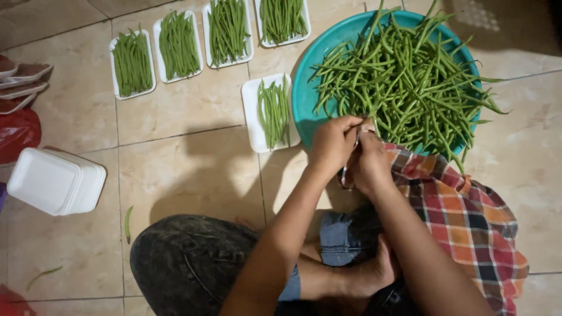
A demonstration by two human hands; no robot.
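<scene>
Your left hand [332,143] & right hand [369,164] meet at the near rim of the teal basin [307,88], fingers closed together on something small; can't tell what. The bean pile [404,76] fills the basin just beyond. A half-filled white tray [272,114] sits just left of it, four filled trays [175,47] behind, an empty tray stack [55,181] far left on the floor. A plaid cloth [462,216] lies under your right forearm.

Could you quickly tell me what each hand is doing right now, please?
Left hand: closed at the basin rim; contents cannot be told.
Right hand: closed, gripping the checked cloth.
</scene>
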